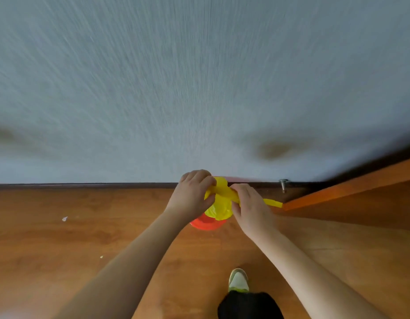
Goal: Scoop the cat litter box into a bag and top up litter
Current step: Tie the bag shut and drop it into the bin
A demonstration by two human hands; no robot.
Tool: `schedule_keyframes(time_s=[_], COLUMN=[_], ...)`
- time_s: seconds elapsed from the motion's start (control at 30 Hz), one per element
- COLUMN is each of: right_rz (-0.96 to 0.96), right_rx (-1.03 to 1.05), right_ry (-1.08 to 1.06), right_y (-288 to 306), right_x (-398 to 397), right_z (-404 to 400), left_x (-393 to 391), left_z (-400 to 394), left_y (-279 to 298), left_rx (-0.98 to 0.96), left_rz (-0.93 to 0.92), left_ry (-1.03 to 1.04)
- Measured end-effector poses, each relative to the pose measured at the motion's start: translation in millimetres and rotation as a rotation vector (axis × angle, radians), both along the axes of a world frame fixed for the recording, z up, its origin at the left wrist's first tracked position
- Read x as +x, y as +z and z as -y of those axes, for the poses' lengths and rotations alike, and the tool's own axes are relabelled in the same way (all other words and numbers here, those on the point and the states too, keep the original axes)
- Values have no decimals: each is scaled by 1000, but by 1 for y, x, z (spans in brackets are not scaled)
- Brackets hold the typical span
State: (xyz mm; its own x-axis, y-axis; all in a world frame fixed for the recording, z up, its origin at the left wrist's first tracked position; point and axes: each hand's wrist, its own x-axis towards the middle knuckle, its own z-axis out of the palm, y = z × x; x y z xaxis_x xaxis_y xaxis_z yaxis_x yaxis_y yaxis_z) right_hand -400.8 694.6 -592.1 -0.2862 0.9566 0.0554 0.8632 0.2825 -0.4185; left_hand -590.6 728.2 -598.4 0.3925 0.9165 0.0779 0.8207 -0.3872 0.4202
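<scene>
A yellow plastic bag [219, 203] hangs between my hands, above a red round container [207, 224] on the wooden floor. My left hand [193, 194] grips the bag's twisted top on the left side. My right hand [250, 206] pinches the other twisted strand, whose free end [274, 203] sticks out to the right. The two strands cross between my hands. The bag's lower part sits inside or just over the red container; I cannot tell which. No litter box or scoop is in view.
A grey-white wall [199, 88] with a dark baseboard [84, 185] runs right behind the bag. An orange wooden door [351, 189] stands at the right, near a metal doorstop [283, 184]. Small white scraps [64, 218] lie on the floor. My shoe [238, 280] is below.
</scene>
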Motion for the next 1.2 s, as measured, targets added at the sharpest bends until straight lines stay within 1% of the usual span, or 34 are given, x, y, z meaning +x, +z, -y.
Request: schedule_keyframes(time_s=[0.17, 0.3, 0.43, 0.53, 0.7, 0.77, 1.0, 1.2], right_rz=[8, 26, 20, 40, 121, 200, 426, 517], right_rx=[-24, 16, 51, 115, 176, 200, 190, 110], right_ry=[0, 59, 97, 123, 109, 118, 178, 194], right_y=[-102, -183, -250, -290, -334, -342, -371, -392], right_x=[-2, -1, -2, -3, -8, -11, -21, -30], right_z=[-24, -38, -45, -55, -58, -58, -63, -56], left_x=[-3, -8, -8, -6, -4, -2, 0, -2], left_z=[-11, -15, -16, -21, -33, -35, -31, -22], left_y=[-107, -186, -251, -291, -326, -333, -363, -396], left_rx=[88, 162, 222, 236, 192, 159, 121, 61], left_rz=[-3, -11, -27, -91, -265, -317, -419, -493], left_ry=[26, 27, 38, 14, -61, -77, -75, -77])
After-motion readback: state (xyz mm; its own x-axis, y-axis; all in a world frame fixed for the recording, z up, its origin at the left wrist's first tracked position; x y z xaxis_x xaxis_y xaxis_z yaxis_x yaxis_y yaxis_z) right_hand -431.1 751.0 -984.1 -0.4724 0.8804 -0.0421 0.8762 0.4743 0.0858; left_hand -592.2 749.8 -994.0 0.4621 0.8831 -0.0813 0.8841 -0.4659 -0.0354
